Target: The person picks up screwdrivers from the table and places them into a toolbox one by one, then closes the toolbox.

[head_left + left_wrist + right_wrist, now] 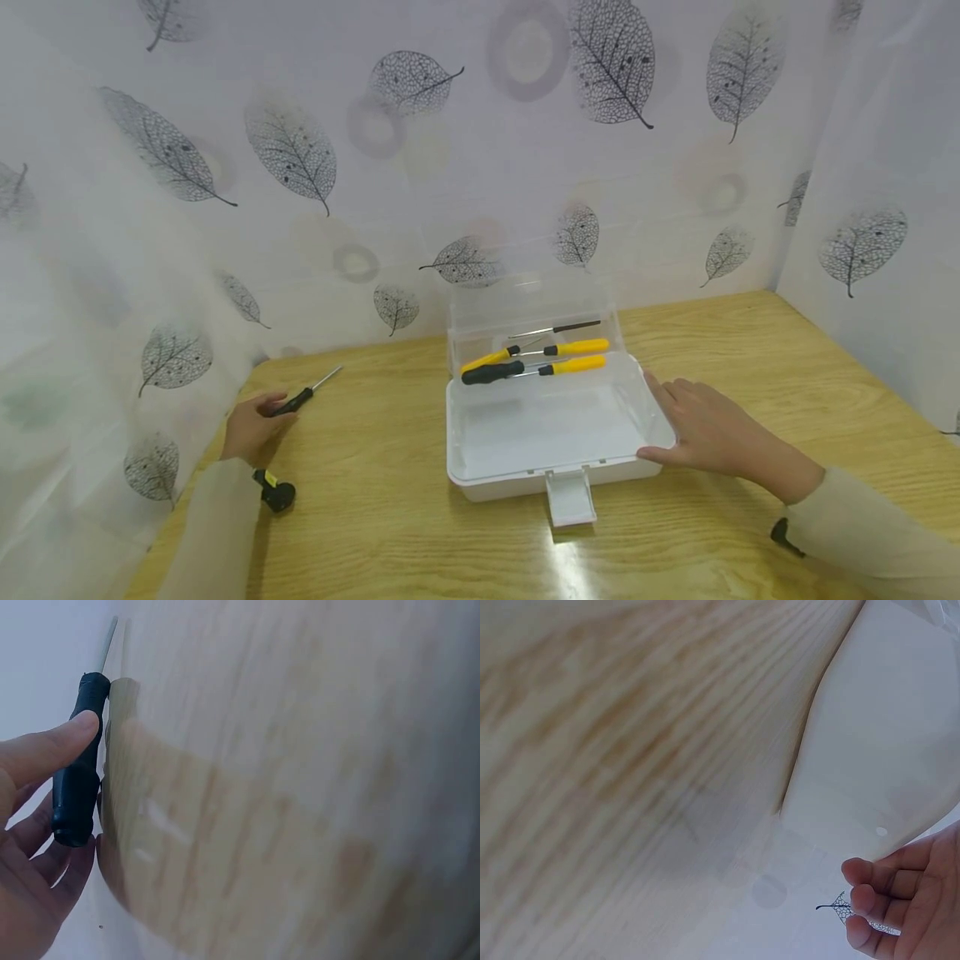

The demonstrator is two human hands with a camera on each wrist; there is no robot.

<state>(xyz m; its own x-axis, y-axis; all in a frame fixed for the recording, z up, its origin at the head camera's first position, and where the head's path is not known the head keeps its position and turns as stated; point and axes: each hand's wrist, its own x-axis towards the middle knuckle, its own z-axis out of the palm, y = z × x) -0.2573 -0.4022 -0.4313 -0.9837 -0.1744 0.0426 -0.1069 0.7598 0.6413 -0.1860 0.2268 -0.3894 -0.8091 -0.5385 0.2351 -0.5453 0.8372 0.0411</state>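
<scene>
My left hand (253, 427) pinches a screwdriver (294, 402) by its black handle at the left of the table. In the left wrist view the thumb lies on the handle (76, 776), with the fingers behind it and the metal shaft pointing up. My right hand (708, 429) rests at the right end of a white plastic box (525, 479), thumb on the front rim. In the right wrist view its other fingers (881, 889) are loosely bent by the box wall (877, 727). The box's clear lid (525, 296) is raised and its front latch (570, 498) hangs down.
At the clear lid show several tools: yellow-handled ones (581, 364), a black-handled one (491, 372) and a thin dark one (577, 327). Whether they lie in or behind the lid I cannot tell. Leaf-patterned sheeting (465, 167) encloses the wooden table (360, 500) behind and at both sides.
</scene>
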